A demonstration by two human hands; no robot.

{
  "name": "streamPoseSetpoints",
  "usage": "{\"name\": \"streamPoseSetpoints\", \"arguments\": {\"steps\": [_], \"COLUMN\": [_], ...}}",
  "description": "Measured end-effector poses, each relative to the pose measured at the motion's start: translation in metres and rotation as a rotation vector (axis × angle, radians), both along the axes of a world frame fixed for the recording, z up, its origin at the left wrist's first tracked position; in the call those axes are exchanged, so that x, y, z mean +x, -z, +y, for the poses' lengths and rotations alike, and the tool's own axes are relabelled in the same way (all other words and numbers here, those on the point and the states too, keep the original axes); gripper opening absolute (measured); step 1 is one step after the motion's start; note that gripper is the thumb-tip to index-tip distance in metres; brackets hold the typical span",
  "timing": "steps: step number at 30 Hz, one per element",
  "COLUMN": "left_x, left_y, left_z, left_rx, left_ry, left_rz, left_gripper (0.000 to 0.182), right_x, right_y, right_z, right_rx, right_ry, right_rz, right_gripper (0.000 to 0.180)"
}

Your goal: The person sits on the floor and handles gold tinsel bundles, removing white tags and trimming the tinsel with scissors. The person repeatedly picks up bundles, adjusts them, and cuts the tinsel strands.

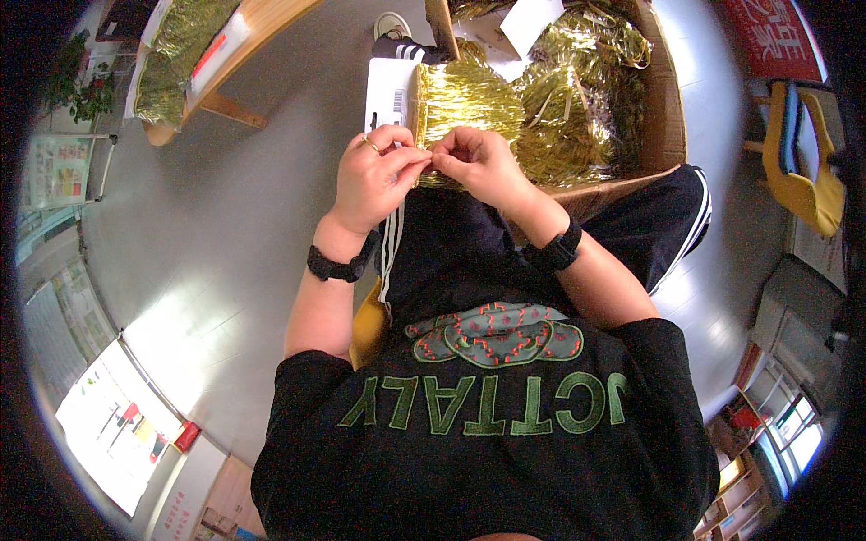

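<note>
A gold tinsel fringe (467,101) lies over my lap and the near left edge of a cardboard box, with a white card (389,95) bearing a barcode along its left side. My left hand (379,172) and my right hand (477,162) meet at the fringe's gold top band, fingertips pinched together and touching. What is between the fingertips is too small to make out; it appears to be part of the band. More gold tinsel (568,115) fills the box, with a loose white card (532,24) on top.
The open cardboard box (663,88) stands between my legs. At the upper left is a wooden table (260,30) carrying more packed tinsel (162,88). A yellow chair (805,182) with a blue cushion stands at the right. A plant (95,95) is at the far left.
</note>
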State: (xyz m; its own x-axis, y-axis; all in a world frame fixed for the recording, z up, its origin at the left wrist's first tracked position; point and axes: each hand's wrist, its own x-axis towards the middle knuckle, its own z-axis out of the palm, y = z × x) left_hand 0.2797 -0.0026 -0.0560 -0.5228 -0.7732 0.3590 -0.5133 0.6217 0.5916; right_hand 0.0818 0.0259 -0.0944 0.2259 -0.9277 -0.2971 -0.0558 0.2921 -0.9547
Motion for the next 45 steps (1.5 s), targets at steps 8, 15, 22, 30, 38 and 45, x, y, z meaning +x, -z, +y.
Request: {"name": "streamPoseSetpoints", "arguments": {"steps": [8, 15, 22, 30, 38, 45], "left_x": [-0.007, -0.008, -0.009, -0.007, -0.007, -0.002], "left_y": [0.004, 0.003, 0.009, 0.02, 0.023, 0.029], "left_z": [-0.003, 0.0, 0.002, 0.0, 0.003, 0.005], "left_rx": [-0.005, -0.008, 0.02, 0.084, 0.144, 0.228], "left_ry": [0.013, -0.005, -0.051, -0.069, -0.085, -0.091], "left_rz": [-0.013, -0.084, -0.064, 0.054, 0.128, 0.135], "left_gripper": [0.012, 0.011, 0.012, 0.013, 0.014, 0.041], "right_x": [0.004, 0.007, 0.002, -0.011, -0.023, -0.035], "right_y": [0.0, 0.001, 0.001, 0.001, -0.007, -0.008], "right_z": [-0.001, -0.001, -0.001, 0.002, 0.007, 0.002], "right_rx": [-0.091, -0.118, -0.122, -0.152, -0.138, -0.068], "right_ry": [0.082, 0.085, 0.069, 0.119, 0.096, 0.036], "right_rz": [0.022, 0.049, 0.101, 0.078, 0.079, 0.201], "right_gripper": [0.015, 0.018, 0.015, 0.012, 0.011, 0.013]}}
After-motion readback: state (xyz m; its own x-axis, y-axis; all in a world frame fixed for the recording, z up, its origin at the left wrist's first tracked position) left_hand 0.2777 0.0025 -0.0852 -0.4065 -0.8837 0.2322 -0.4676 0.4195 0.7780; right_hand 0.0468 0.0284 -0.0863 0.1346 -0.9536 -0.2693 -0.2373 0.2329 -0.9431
